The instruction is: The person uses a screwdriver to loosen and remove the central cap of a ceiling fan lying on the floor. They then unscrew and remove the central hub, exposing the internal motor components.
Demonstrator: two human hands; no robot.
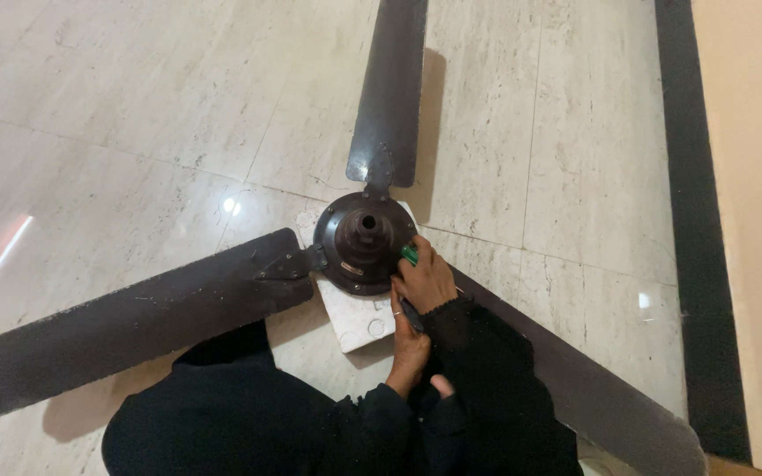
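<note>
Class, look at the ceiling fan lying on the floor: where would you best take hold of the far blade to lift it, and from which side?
Probably grip the far blade near its narrow root, by the bracket joining it to the motor hub. Come from its left edge, since that floor is bare. The blade lies flat, so fingers must slip under a long edge. Both hands, right and left, are busy at the hub's near side.

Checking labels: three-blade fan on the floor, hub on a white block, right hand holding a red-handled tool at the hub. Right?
Not quite. In the head view the tool handle in the right hand is green, not red. The three-blade fan and white block are as stated.
</note>
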